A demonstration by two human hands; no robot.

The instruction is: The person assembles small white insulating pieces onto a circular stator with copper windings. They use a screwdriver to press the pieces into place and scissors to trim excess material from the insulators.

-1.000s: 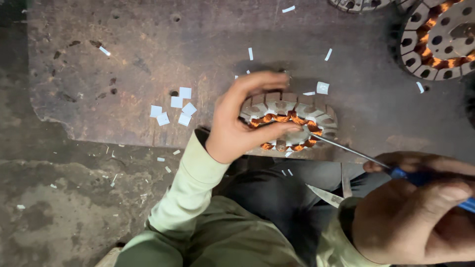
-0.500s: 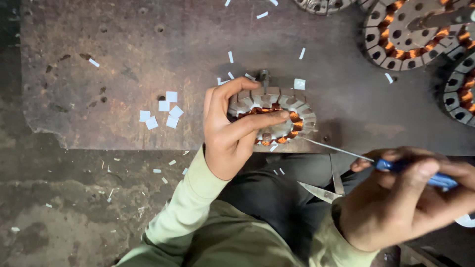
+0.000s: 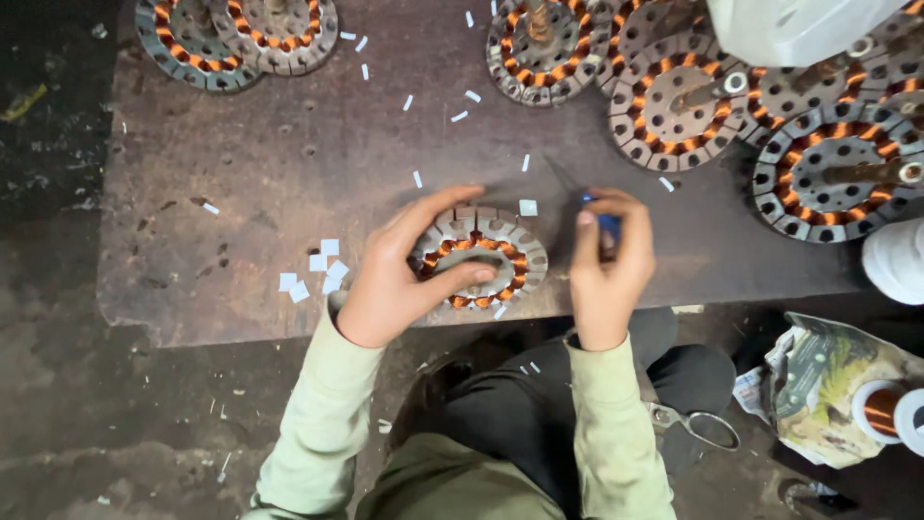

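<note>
A round metal stator core wound with copper wire point(image 3: 486, 258) lies near the front edge of a dark worn board point(image 3: 250, 183). My left hand point(image 3: 399, 274) grips it from the left, thumb and fingers across its rim. My right hand point(image 3: 608, 265) is beside it on the right, closed on a thin blue-handled tool point(image 3: 604, 220) whose metal tip points up and away over the board. Small white paper squares point(image 3: 313, 272) lie left of the core.
Several more wound stators sit along the far edge, such as one stator point(image 3: 679, 101) at the upper right. Scissors point(image 3: 701, 424) lie by my right knee. A crumpled bag point(image 3: 828, 385) and a copper wire spool point(image 3: 881, 409) are at the lower right. White paper strips point(image 3: 462, 106) are scattered about.
My right hand has moved from the lower right up to the right side of the core with the tool. The view has pulled back, showing more stators. My left hand stays on the core.
</note>
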